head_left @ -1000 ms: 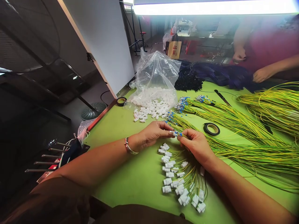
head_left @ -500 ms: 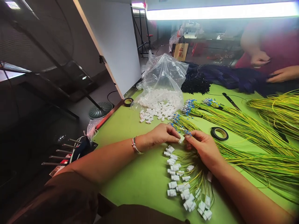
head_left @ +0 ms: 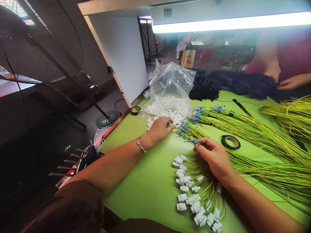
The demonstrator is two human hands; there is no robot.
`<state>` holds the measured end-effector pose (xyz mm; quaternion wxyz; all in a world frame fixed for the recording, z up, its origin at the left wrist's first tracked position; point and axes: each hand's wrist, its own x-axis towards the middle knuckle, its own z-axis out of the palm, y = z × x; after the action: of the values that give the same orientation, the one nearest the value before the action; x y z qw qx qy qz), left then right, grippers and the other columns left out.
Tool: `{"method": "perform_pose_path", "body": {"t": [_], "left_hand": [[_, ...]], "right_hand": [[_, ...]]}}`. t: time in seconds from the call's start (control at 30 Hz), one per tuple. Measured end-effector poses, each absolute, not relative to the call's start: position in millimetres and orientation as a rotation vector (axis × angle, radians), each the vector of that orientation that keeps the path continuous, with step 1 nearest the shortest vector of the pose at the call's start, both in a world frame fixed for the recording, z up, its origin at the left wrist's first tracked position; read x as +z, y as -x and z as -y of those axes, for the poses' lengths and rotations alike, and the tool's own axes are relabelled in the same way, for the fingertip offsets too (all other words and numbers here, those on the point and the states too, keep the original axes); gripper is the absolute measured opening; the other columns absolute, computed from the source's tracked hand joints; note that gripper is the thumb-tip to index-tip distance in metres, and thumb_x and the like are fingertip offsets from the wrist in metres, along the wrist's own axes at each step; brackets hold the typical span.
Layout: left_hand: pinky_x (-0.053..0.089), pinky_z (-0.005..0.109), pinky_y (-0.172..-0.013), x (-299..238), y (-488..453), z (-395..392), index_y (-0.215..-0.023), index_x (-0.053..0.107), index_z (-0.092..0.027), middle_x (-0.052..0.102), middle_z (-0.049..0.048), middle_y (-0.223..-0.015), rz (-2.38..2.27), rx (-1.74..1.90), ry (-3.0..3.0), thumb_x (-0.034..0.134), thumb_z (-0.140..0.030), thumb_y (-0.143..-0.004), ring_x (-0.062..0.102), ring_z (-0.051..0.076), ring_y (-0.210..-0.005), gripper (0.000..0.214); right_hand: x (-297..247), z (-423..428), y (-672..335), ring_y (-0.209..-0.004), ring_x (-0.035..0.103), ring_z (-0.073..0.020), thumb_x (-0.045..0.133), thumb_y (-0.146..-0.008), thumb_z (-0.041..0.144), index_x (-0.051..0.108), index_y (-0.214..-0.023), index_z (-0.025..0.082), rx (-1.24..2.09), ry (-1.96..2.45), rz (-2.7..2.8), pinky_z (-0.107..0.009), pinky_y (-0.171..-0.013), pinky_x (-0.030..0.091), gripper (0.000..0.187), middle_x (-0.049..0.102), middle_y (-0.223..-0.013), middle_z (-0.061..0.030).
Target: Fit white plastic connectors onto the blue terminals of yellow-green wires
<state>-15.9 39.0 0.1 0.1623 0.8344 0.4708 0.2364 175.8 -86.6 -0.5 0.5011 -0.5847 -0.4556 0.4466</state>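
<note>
Blue-tipped wires [head_left: 195, 141] jut from pinching right hand [head_left: 215, 158]; left hand [head_left: 159, 129], hold unclear, by connectors [head_left: 178, 113]

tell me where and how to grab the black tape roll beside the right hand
Pinch the near rim of the black tape roll from above, probably with a fingertip in the core: it lies flat, hole open, and yellow-green wires run close by, near and far.

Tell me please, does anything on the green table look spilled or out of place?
Only the loose white connectors look a little spilled: some lie outside the clear bag, scattered on the green table near the left hand.
</note>
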Motion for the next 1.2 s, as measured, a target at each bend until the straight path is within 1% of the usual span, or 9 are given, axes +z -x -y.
{"method": "perform_pose_path", "body": {"t": [0.2,0.37,0.43,0.53,0.6,0.67,0.8,1.0,1.2], "left_hand": [[0.045,0.032,-0.079,-7.5,17.7,-35.5,-0.092,0.070,-0.015,0.064,0.0092,-0.088,-1.346,0.416,-2.656,0.048,-0.018,-0.086,0.058,0.020,-0.088,0.023],[0.046,0.031,-0.082,3.9,14.0,-25.8,-0.089,0.072,-0.017,0.065,0.0069,-0.089,-1.236,0.758,-2.370,0.051,-0.015,-0.083,0.058,0.018,-0.087,0.022],[0.048,0.028,-0.074,8.2,8.9,-17.7,-0.091,0.071,-0.016,0.066,0.0052,-0.082,-1.108,0.761,-2.031,0.055,-0.016,-0.081,0.059,0.015,-0.079,0.019],[0.045,0.020,-0.055,10.6,1.5,-4.5,-0.096,0.068,-0.012,0.065,0.0030,-0.072,-0.895,0.605,-1.418,0.066,-0.023,-0.078,0.058,0.009,-0.060,0.022],[0.043,0.017,-0.050,9.7,-1.3,1.2,-0.089,0.068,-0.010,0.064,0.0028,-0.067,-0.815,0.535,-1.146,0.074,-0.029,-0.072,0.056,0.006,-0.053,0.027],[0.045,0.015,-0.053,8.2,-2.3,4.0,-0.080,0.068,-0.008,0.064,0.0024,-0.064,-0.790,0.506,-0.987,0.081,-0.030,-0.065,0.057,0.005,-0.053,0.030],[0.051,0.017,-0.065,6.9,-2.1,5.0,-0.080,0.070,-0.008,0.068,0.0031,-0.071,-0.750,0.528,-0.825,0.086,-0.024,-0.056,0.064,0.007,-0.062,0.034],[0.052,0.021,-0.071,5.6,-1.3,5.7,-0.081,0.069,-0.008,0.069,0.0039,-0.072,-0.717,0.511,-0.835,0.085,-0.018,-0.057,0.068,0.011,-0.067,0.030],[0.050,0.022,-0.071,6.2,-1.1,6.5,-0.079,0.069,-0.009,0.069,0.0039,-0.075,-0.711,0.531,-0.977,0.084,-0.019,-0.059,0.065,0.010,-0.069,0.027]], "right_hand": [[-5.3,84.8,-176.3,-0.052,0.039,-0.0096,0.064,-0.068,0.031,0.059,-0.066,0.017,0.932,1.472,1.189,-0.023,-0.051,0.031,0.015,0.049,-0.057,0.0034],[-5.1,82.8,-176.9,-0.052,0.035,-0.0094,0.060,-0.065,0.030,0.056,-0.063,0.017,0.963,1.499,1.186,-0.023,-0.050,0.028,0.014,0.046,-0.056,0.0040],[-4.5,82.2,-177.0,-0.053,0.036,-0.0096,0.060,-0.065,0.030,0.056,-0.063,0.017,0.983,1.485,1.165,-0.023,-0.050,0.028,0.013,0.046,-0.057,0.0036],[-6.4,82.8,-178.5,-0.056,0.039,-0.0103,0.060,-0.066,0.029,0.057,-0.066,0.017,0.977,1.460,1.168,-0.023,-0.053,0.031,0.012,0.050,-0.061,0.0024],[-8.4,84.0,-179.7,-0.057,0.039,-0.0104,0.061,-0.068,0.029,0.057,-0.068,0.017,0.983,1.444,1.180,-0.023,-0.054,0.032,0.012,0.051,-0.063,0.0022],[-9.3,85.2,-180.2,-0.058,0.039,-0.0104,0.062,-0.070,0.029,0.057,-0.068,0.017,0.994,1.434,1.194,-0.023,-0.054,0.032,0.013,0.052,-0.063,0.0022],[-5.1,87.0,-178.6,-0.054,0.035,-0.0094,0.063,-0.069,0.032,0.056,-0.062,0.017,0.975,1.461,1.222,-0.024,-0.052,0.029,0.018,0.046,-0.057,0.0039],[2.9,87.3,-176.7,-0.045,0.025,-0.0072,0.063,-0.066,0.033,0.053,-0.054,0.018,1.099,1.484,1.181,-0.025,-0.045,0.019,0.022,0.035,-0.046,0.0068],[2.7,84.6,-176.5,-0.042,0.019,-0.0055,0.063,-0.063,0.030,0.051,-0.052,0.018,1.242,1.448,1.098,-0.025,-0.043,0.014,0.020,0.029,-0.042,0.0085]]}}
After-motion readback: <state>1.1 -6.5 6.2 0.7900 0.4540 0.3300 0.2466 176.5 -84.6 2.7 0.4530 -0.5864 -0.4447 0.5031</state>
